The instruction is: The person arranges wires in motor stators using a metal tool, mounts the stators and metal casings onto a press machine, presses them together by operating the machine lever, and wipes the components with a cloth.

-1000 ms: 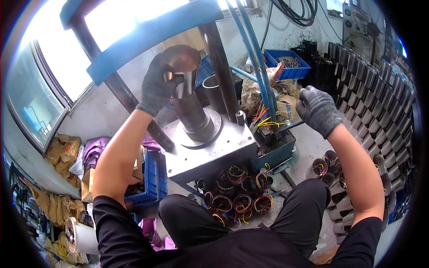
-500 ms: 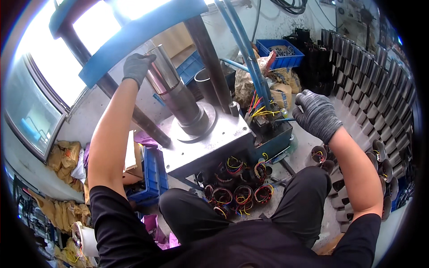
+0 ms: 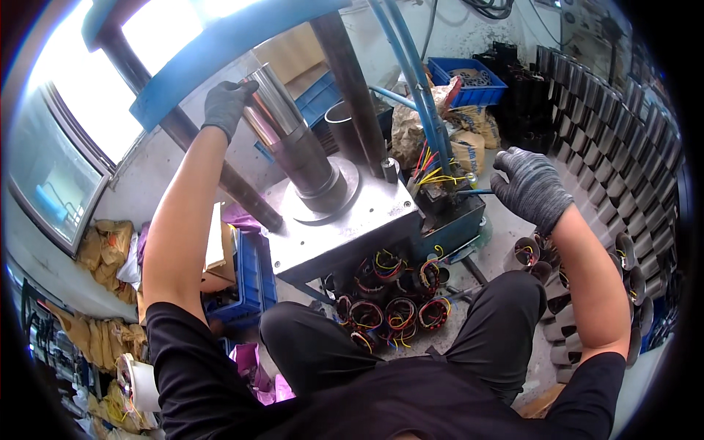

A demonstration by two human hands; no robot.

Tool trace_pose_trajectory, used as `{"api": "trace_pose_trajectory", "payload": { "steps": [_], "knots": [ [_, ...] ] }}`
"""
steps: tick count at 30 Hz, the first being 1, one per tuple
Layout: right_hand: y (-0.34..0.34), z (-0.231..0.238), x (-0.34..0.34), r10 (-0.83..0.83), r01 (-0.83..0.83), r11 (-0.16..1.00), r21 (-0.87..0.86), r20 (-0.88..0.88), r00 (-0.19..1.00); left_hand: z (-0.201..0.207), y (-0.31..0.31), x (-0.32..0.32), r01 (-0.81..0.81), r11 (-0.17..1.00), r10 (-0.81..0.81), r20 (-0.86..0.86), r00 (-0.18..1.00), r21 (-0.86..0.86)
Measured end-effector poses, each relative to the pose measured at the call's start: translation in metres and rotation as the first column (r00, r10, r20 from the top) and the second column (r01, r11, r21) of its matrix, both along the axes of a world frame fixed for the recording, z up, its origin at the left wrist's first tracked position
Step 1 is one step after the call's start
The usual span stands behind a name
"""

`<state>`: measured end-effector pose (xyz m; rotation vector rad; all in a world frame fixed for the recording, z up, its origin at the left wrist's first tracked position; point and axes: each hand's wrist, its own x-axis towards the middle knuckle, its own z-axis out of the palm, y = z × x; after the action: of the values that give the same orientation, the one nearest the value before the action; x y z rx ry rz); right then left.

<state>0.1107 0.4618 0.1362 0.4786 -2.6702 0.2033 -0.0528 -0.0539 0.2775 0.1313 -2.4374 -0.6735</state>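
Observation:
A shiny metal cylinder (image 3: pixel 273 103) stands over a dark round post (image 3: pixel 306 161) on the steel table of a blue press (image 3: pixel 220 55). My left hand (image 3: pixel 226 108), in a grey glove, is closed on the cylinder's upper left edge, with fingertips over the rim. To the right, a thin blue lever (image 3: pixel 474 192) sticks out beside the press's oily tank (image 3: pixel 453 226). The gloved right hand (image 3: pixel 529 189) is closed at the lever's outer end, its fingers curled; the palm side is hidden.
Wound stators with coloured wires (image 3: pixel 400 314) sit on the floor under the press table (image 3: pixel 345 238). Metal sleeves (image 3: pixel 609 125) are stacked in rows at the right. Blue crates (image 3: pixel 253 282) stand left of the press and a blue bin (image 3: pixel 469 81) at the back. Dark press columns (image 3: pixel 352 95) flank the cylinder.
The whole view has shifted slightly, with the press appearing a little higher and farther right. Both hands keep their places on the cylinder and at the lever.

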Motion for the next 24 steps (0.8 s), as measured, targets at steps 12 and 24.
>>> {"api": "trace_pose_trajectory", "payload": {
  "steps": [12, 24],
  "knots": [
    [-0.004, -0.004, 0.012, 0.133, -0.158, 0.985, 0.071, 0.273, 0.953, -0.011, 0.013, 0.012, 0.013, 0.999, -0.018, -0.098, 0.995, -0.048],
    [0.023, -0.079, 0.104, 0.13, -0.201, 0.969, 0.141, 0.403, 0.906, -0.247, 0.022, 0.019, 0.519, 0.472, -0.168, -0.505, 0.847, 0.713]
  ]
}}
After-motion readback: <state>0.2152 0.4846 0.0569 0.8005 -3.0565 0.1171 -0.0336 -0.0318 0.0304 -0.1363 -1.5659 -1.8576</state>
